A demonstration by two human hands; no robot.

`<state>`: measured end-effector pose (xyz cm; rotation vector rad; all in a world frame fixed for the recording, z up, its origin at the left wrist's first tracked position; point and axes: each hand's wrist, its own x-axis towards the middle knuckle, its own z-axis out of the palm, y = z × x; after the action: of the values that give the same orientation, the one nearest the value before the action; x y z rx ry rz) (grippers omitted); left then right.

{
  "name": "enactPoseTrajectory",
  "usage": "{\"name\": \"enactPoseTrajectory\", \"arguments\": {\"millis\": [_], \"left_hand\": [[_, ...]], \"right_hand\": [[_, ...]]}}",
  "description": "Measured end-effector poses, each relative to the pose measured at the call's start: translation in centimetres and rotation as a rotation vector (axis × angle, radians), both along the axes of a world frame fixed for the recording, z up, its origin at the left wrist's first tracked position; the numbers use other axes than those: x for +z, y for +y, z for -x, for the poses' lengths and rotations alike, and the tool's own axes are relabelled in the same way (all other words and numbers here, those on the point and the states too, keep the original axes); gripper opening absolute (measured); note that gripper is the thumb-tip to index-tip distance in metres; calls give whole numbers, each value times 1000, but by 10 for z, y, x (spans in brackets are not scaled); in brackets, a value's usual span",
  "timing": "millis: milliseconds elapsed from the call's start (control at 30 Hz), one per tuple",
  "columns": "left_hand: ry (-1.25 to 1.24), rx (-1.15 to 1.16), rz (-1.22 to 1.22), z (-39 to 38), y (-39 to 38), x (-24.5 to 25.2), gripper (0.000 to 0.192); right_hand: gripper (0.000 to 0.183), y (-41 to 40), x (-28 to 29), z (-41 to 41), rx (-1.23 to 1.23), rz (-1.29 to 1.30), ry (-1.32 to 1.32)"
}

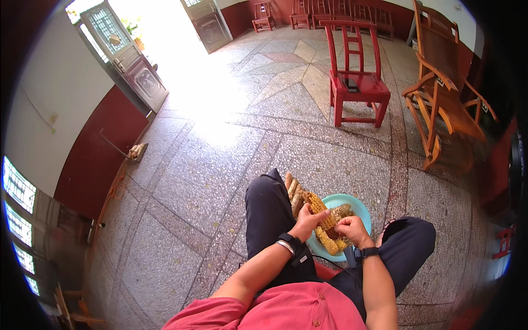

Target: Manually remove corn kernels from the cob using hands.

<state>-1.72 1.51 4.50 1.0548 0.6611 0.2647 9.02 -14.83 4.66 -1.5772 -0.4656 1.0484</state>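
Observation:
My left hand grips an ear of dried yellow corn, tilted over a turquoise plastic basin. Close to the ear's lower end is my right hand, its fingers curled in. Whether they pinch anything I cannot tell. More yellow corn lies in the basin below my hands, and a paler, partly stripped cob shows behind them. Several pale corncobs are heaped between my left knee and the basin. The basin sits between my legs, its near part partly hidden by my right wrist.
A red wooden chair with a dark phone-like object on its seat stands ahead. Right of it is a wooden reclining chair. A long-handled dustpan holding cobs is by the left wall, near an orange cord and an open door.

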Motion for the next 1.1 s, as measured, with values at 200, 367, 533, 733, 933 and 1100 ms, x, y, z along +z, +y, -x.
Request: {"name": "enactPoseTrajectory", "arguments": {"millis": [200, 367, 533, 733, 933, 1100], "left_hand": [[18, 129, 36, 4, -1, 4, 40], [-32, 176, 144, 3, 0, 2, 35], [-58, 127, 230, 0, 14, -11, 29], [-85, 115, 303, -5, 18, -22, 19], [-94, 72, 333, -2, 13, -22, 23], [-95, 54, 306, -1, 10, -11, 25]], "right_hand": [[6, -8, 3, -9, -131, -129, 158], [4, -13, -2, -18, -347, -275, 227], [8, -9, -5, -22, -405, -256, 167], [8, -9, -3, -21, -415, -114, 141], [19, -12, -11, -18, -419, -74, 139], [24, -11, -9, -14, -290, -38, 147]]}}
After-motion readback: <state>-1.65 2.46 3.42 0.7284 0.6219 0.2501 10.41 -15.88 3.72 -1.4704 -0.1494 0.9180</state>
